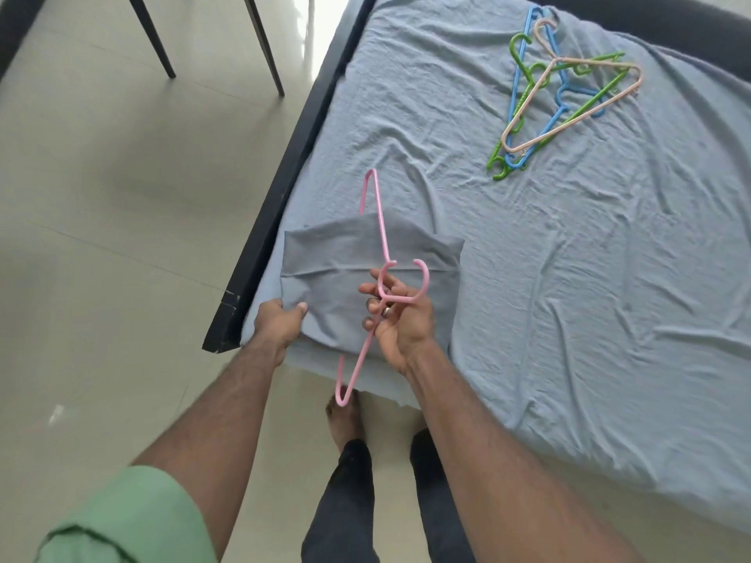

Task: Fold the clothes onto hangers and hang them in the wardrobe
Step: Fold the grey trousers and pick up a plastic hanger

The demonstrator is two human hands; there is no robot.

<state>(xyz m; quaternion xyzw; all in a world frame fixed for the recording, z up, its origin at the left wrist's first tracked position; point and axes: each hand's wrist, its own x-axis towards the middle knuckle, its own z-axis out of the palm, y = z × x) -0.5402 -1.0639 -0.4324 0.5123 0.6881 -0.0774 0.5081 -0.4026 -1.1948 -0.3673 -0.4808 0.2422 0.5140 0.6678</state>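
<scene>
A folded grey-blue garment [337, 262] lies on the near corner of the bed [609, 258]. My left hand [282, 321] grips its lower left edge, thumb on top. My right hand [400, 319] holds a pink plastic hanger [380, 225] by the neck below its hook, above the garment. One hanger arm points away over the cloth, the other points down past the bed's edge toward my foot.
A pile of spare hangers [561, 91], blue, green and beige, lies on the far part of the bed. The black bed frame [284, 176] runs along the left side. Two dark furniture legs [264, 42] stand on the tiled floor. My feet are at the bed's corner.
</scene>
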